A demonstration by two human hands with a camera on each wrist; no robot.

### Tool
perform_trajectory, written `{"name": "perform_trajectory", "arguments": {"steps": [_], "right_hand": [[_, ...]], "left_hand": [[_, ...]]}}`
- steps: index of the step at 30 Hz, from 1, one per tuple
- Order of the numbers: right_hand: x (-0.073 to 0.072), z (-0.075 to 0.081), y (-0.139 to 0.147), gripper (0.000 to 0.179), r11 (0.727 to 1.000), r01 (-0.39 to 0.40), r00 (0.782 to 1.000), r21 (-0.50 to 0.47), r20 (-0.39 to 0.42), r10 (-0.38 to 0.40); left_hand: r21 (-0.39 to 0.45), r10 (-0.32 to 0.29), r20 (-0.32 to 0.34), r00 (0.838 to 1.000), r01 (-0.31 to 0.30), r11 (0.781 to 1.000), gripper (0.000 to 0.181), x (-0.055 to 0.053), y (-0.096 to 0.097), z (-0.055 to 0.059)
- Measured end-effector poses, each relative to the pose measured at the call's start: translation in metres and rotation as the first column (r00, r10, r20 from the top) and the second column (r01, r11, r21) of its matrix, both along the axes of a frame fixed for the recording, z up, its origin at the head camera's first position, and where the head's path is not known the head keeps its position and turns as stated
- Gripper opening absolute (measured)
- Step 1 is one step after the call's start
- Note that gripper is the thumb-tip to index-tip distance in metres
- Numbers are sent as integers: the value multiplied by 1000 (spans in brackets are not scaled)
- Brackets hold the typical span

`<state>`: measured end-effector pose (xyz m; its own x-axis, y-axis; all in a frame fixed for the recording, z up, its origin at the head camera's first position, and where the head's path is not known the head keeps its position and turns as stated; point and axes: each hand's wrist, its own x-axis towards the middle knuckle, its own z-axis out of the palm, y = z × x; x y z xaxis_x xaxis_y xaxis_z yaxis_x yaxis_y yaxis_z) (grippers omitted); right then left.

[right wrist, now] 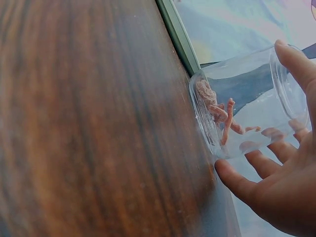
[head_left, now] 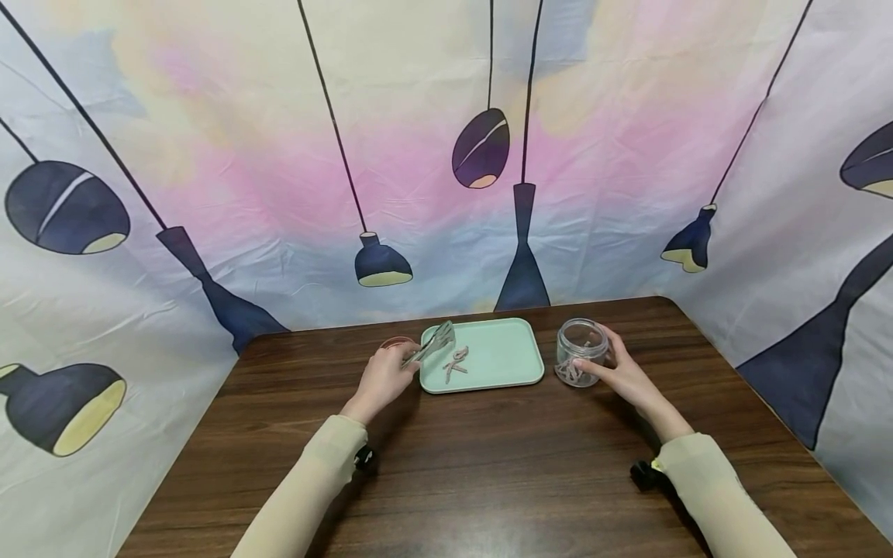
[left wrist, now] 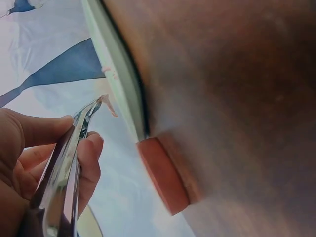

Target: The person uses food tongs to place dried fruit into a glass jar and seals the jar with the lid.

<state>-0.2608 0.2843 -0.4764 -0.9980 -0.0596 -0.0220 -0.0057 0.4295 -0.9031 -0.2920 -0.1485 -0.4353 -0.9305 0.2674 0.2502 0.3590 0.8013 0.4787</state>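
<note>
My left hand (head_left: 387,375) holds metal tongs (head_left: 434,346) over the left end of a mint-green tray (head_left: 502,353). In the left wrist view, thumb and fingers pinch the tongs (left wrist: 64,168), and a small pinkish-brown strip (left wrist: 109,105) hangs at their tip. A few similar thin strips (head_left: 456,364) lie on the tray's left part. Right of the tray, my right hand (head_left: 621,372) grips an upright, lidless clear jar (head_left: 581,353), its fingers round the side. Several pinkish-brown strips (right wrist: 217,111) lie at the jar's bottom.
An orange-red round lid (left wrist: 164,176) lies just left of the tray, partly behind my left hand in the head view. Everything stands on a dark wooden table (head_left: 516,465). A cloth with printed lamps (head_left: 432,155) hangs behind the table's far edge.
</note>
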Motion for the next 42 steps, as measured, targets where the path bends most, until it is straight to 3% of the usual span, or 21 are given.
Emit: {"name": "perform_trajectory", "arguments": {"steps": [7,11,19,29,42], "right_hand": [[0,-4,-1,105,1000,6,1000,-6,7,-6],[0,-5,-2,105,1000,2,1000,-13,8,-2],[1,-2,-2,105,1000,-3,1000,-12,-1,3],[0,-3,-2,105,1000,-4,1000,-14,4,4],[1,1,0,105,1000,-2,1000,-8,4,2]], "left_hand": [[31,4,0,1000,-4,999,30,-2,-5,13],[96,-9,22,1000,7,995,32,-1,-9,24],[99,12,-79,997,-4,995,33,-4,-10,42],[198,-34,-59,998,45,979,33,0,22,59],[261,-93,-158,983,132,956,33,4,62,86]]}}
